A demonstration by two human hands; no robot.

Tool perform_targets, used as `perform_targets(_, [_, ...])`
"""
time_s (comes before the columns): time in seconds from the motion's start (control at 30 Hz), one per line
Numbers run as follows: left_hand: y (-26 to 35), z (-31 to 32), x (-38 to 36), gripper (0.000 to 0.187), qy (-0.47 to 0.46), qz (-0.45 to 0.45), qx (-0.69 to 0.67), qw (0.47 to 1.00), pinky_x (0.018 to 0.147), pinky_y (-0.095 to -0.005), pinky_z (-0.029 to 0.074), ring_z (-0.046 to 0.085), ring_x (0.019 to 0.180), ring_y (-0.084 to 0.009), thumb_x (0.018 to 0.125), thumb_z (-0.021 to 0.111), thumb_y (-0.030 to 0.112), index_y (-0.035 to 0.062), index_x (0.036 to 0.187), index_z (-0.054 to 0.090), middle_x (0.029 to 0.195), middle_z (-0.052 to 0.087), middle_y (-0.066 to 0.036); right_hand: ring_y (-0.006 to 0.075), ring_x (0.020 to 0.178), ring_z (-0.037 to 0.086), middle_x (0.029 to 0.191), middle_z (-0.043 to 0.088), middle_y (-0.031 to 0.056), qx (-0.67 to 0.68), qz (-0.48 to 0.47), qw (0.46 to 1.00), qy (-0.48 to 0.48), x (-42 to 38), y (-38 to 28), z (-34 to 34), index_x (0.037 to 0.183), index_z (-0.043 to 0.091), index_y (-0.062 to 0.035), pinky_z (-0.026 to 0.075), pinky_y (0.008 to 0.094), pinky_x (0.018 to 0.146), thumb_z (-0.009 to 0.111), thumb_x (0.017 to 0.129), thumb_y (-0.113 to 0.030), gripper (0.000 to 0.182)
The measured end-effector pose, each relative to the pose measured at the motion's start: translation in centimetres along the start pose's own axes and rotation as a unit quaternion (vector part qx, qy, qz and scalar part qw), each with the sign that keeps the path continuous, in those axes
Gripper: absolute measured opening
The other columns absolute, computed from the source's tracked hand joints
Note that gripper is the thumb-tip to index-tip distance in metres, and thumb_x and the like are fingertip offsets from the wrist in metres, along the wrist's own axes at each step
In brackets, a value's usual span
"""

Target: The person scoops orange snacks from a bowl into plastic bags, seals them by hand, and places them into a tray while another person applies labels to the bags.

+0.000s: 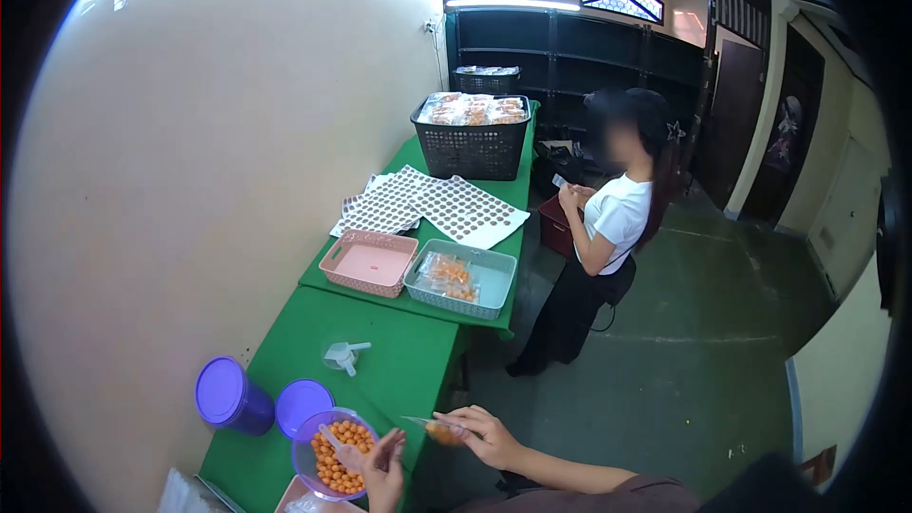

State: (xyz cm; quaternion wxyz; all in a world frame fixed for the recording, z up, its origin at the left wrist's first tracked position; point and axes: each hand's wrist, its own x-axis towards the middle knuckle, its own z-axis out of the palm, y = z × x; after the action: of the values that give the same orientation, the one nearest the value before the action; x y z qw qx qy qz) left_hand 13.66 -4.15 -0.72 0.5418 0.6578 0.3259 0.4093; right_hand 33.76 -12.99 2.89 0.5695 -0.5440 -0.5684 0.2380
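My right hand (482, 438) pinches a small clear plastic bag (443, 432) with orange balls in its lower part. It hovers just past the front edge of the green table. To its left, my left hand (384, 471) is raised with its fingers stretched out and holds nothing that I can see. Beside that hand stands a purple-rimmed tub (302, 456) full of round orange snack balls (332, 477). A clear scoop (348, 456) lies on top of the balls, close to my left fingers.
A purple lid (304, 408), a lidded purple tub (233, 399) and clear scoops (346, 356) are on the table. Farther back are a pink basket (369, 264), a teal basket (489, 290) with filled bags, sticker sheets (470, 214) and a black crate (472, 147). A person (617, 218) stands right.
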Motion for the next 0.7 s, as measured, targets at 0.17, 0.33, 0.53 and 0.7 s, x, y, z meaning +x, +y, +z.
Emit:
perform_targets(0.17, [2.4, 11.1, -0.7, 0.057, -0.043, 0.022, -0.074, 0.996, 0.098, -0.0321, 0.043, 0.056, 0.116, -0.0207, 0.088, 0.070, 0.021, -0.0053, 0.133, 0.048, 0.127, 0.057, -0.016, 0.0249, 0.101, 0.051, 0.113, 0.057, 0.0080, -0.076, -0.056, 0.995, -0.045, -1.4, 1.9, -4.1, 0.126, 0.062, -0.0089, 0.043, 0.0349, 0.089, 0.064, 0.090, -0.020, 0.037])
perform_targets(0.33, [3.2, 16.5, 0.3, 0.033, -0.097, -0.043, -0.033, 0.994, 0.090, -0.0286, 0.045, 0.060, 0.099, -0.0151, 0.096, 0.059, 0.021, -0.0061, 0.114, 0.063, 0.105, 0.068, -0.011, 0.0252, 0.108, 0.049, 0.120, 0.051, 0.0067, -0.058, 0.029, 0.987, 0.148, -1.2, 2.1, -9.6, 0.117, 0.068, -0.0141, 0.039, 0.0371, 0.097, 0.073, 0.081, -0.019, 0.036])
perform_targets(0.53, [3.9, 19.2, 1.5, 0.037, -0.136, -0.002, 0.025, 0.990, 0.079, -0.0257, 0.047, 0.061, 0.087, -0.0110, 0.101, 0.048, 0.026, -0.0044, 0.114, 0.064, 0.097, 0.070, -0.008, 0.0172, 0.110, 0.048, 0.103, 0.068, -0.0035, -0.021, 0.060, 0.998, -0.004, -2.1, 5.7, -15.6, 0.101, 0.074, -0.0158, 0.035, 0.0358, 0.098, 0.067, 0.087, -0.023, 0.017])
perform_targets(0.7, [3.6, 19.4, 3.8, 0.034, -0.198, -0.029, 0.001, 0.980, 0.088, -0.0286, 0.047, 0.062, 0.096, -0.0134, 0.100, 0.049, 0.024, -0.0006, 0.119, 0.063, 0.106, 0.070, -0.011, 0.0190, 0.096, 0.056, 0.100, 0.069, 0.0006, -0.096, 0.059, 0.991, -0.066, -1.2, 6.3, -18.4, 0.103, 0.072, -0.0102, 0.040, 0.0341, 0.094, 0.057, 0.095, -0.027, 0.024])
